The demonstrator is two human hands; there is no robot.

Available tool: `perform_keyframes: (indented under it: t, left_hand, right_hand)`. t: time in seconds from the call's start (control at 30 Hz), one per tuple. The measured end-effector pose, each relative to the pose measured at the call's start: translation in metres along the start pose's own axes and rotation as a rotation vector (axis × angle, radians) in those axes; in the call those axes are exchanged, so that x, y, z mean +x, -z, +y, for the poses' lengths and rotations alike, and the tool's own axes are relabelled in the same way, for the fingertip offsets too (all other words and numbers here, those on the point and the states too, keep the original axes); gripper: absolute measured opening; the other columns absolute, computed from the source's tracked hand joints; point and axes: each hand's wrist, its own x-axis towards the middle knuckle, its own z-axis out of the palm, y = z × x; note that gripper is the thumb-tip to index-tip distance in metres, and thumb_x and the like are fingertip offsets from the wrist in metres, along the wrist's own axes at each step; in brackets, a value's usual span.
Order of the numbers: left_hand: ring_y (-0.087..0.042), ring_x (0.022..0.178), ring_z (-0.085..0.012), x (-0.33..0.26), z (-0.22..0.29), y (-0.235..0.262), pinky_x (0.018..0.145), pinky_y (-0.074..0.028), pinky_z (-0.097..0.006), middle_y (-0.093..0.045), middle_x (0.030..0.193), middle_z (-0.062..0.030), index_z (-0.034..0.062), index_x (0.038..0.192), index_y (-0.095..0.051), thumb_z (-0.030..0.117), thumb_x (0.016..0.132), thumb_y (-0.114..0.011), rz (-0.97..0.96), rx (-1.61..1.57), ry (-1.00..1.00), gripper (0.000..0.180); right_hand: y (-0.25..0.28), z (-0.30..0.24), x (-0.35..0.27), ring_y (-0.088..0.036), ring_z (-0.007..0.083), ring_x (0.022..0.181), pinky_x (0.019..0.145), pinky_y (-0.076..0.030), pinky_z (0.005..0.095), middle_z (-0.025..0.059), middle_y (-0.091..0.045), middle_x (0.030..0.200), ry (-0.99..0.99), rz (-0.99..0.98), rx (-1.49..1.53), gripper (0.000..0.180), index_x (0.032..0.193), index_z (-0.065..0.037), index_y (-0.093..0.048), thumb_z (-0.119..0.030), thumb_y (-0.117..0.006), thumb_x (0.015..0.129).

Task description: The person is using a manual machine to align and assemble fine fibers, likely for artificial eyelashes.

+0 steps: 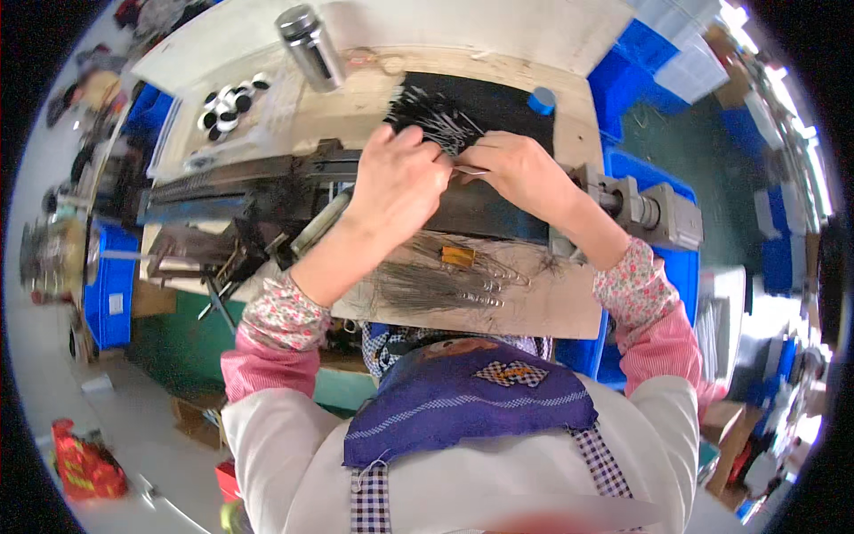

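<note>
My left hand (400, 178) is closed, with fingers curled, over a long dark metal bench fixture (258, 191). What its fingertips grip, if anything, is hidden. Close beside it, my right hand (520, 173) pinches a small thin flat piece (471, 170); its exact kind is too small to tell. The fingertips of both hands nearly meet. Just beyond them lies a black mat (520, 120) with a heap of thin silvery pieces (440, 116). On the near side of the fixture, many fine wires (418, 283) are spread on the wooden bench, with an orange block (458, 256) among them.
A steel flask (310, 49) stands at the back, beside a clear tray (165, 160) of black-and-white round parts (227, 111). A blue cap (541, 101) sits on the mat. A metal cylinder assembly (645, 209) ends the fixture at right. Blue bins (111, 285) flank the bench.
</note>
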Motion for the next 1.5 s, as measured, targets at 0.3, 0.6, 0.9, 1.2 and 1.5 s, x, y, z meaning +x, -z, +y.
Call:
perform_keyframes:
  t: [0.3,0.6,0.9,1.2,1.5]
  left_hand:
    - [-0.059,0.077,-0.0207,-0.104,0.031,-0.019,0.070,-0.046,-0.032,-0.065,0.089,-0.0104,0.0006,0.091,-0.066,0.010,0.090,-0.059,0.485,-0.630,0.437,0.012]
    - [-0.034,0.038,-0.0089,-0.081,-0.005,0.015,0.032,-0.028,-0.023,-0.049,0.059,-0.0019,0.0010,0.095,-0.058,0.050,0.088,-0.054,-0.068,-2.453,1.017,0.050]
    - [-0.061,0.074,-0.0246,-0.113,0.021,-0.054,0.066,-0.049,-0.034,-0.064,0.085,-0.0143,0.0028,0.115,-0.054,0.023,0.084,-0.068,-0.103,-0.991,0.798,0.040]
    - [-0.045,0.120,-0.0343,-0.335,-0.058,-0.002,0.103,-0.033,-0.044,-0.046,0.131,-0.0202,-0.0029,0.132,-0.041,0.018,0.086,-0.061,0.652,0.205,1.369,0.054]
    - [-0.062,0.091,-0.0252,-0.228,-0.003,-0.018,0.081,-0.049,-0.035,-0.061,0.106,-0.0204,-0.0018,0.108,-0.059,0.021,0.085,-0.065,0.546,-0.336,1.086,0.033]
  right_hand:
    - [-0.039,0.007,0.040,-0.062,0.0330,0.077,0.071,-0.050,0.0396,0.0140,-0.064,0.080,-0.056,0.119,0.182,0.015,0.084,-0.003,-0.066,-0.017,-0.065,0.079]
    - [-0.033,-0.003,0.036,-0.062,0.0327,0.072,0.067,-0.050,0.0407,0.0150,-0.063,0.075,-0.130,-0.009,0.172,0.011,0.079,-0.003,-0.067,-0.013,-0.065,0.077]
    - [-0.029,-0.038,0.038,-0.061,0.0293,0.072,0.064,-0.051,0.0384,0.0099,-0.058,0.081,0.064,0.142,-0.169,0.017,0.089,-0.005,-0.063,-0.006,-0.062,0.072]
    - [-0.096,-0.055,-0.077,-0.065,0.0386,0.069,0.065,-0.051,0.0484,0.0196,-0.066,0.074,-0.438,-0.403,-0.157,0.025,0.098,-0.004,-0.059,-0.026,-0.060,0.085]
    - [-0.081,-0.060,-0.086,-0.064,0.0332,0.054,0.052,-0.051,0.0438,0.0155,-0.062,0.060,-0.370,-0.109,-0.221,0.035,0.104,-0.009,-0.055,-0.035,-0.067,0.083]
